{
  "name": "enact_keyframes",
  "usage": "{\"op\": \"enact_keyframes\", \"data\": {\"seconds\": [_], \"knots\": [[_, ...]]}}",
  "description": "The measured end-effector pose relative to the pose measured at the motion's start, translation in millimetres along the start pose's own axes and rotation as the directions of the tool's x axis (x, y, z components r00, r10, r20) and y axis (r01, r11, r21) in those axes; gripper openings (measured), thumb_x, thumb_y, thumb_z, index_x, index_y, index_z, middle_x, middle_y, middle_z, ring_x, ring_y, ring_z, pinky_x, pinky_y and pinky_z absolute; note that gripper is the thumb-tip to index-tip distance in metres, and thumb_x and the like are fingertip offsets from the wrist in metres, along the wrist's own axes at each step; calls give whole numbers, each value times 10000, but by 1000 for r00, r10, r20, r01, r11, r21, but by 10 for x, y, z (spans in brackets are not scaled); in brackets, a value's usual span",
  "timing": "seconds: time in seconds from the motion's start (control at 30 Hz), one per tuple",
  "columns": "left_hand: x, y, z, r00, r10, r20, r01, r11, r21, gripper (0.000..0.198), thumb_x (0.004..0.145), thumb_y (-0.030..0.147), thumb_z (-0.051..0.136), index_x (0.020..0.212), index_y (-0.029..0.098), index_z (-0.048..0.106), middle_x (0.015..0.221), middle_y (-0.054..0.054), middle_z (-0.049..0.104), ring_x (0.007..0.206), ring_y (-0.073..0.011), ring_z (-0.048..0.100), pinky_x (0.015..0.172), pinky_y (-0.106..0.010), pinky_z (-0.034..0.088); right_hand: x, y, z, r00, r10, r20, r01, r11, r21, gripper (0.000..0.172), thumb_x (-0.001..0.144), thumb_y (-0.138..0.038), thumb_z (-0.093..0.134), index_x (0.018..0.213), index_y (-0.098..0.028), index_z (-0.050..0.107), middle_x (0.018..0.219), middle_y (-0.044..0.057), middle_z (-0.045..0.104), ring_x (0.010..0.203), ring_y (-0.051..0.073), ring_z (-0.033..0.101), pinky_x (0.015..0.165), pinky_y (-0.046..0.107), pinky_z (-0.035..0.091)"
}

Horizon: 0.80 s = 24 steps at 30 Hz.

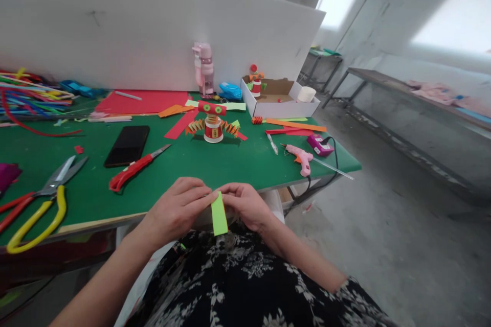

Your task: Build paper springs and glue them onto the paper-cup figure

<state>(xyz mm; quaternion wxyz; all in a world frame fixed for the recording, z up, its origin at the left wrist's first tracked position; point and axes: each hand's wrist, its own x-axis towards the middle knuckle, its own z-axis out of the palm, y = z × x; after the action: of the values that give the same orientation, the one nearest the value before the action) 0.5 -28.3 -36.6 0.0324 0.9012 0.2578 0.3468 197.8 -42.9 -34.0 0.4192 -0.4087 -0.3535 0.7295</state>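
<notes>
My left hand [179, 208] and my right hand [245, 203] meet at the table's front edge, both closed on the top end of a light green paper strip [219, 217]. The strip hangs down toward my lap, with a thin orange edge showing along its right side. Beyond my hands stands a paper-cup figure [213, 130] with a red roll for a head, green ring eyes and folded orange paper arms. A red-handled utility knife [134, 168] lies to the left of it, beside a black phone [128, 145].
Scissors [48, 194] with red and yellow handles lie at the left. A pink glue gun [301, 157] rests near the right edge, its cord hanging off the table. Behind are a pink bottle [205, 71], a white box [284, 109] and several colored pipe cleaners [34, 97].
</notes>
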Motion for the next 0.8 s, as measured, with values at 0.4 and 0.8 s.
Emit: {"op": "enact_keyframes", "data": {"seconds": [0.4,0.8], "knots": [[7,51,-73,987,-159,-37,150,972,-181,377,883,187,537,1227,293,651,1144,-71,713,1064,-249,621,946,-405,492,23,-36,-60,996,-94,2,94,993,-67,311,614,-407,834,792,-178,723,736,-8,718,645,114,633,678,258,520],[312,354,450,376,-899,225,449,-36,-893,502,531,473,868,876,146,709,861,-84,744,761,-202,653,675,-287,506,109,103,31,808,-560,-185,460,795,-396,176,796,-307,666,921,-199,726,958,63,743,908,206,664,891,348,512]]}}
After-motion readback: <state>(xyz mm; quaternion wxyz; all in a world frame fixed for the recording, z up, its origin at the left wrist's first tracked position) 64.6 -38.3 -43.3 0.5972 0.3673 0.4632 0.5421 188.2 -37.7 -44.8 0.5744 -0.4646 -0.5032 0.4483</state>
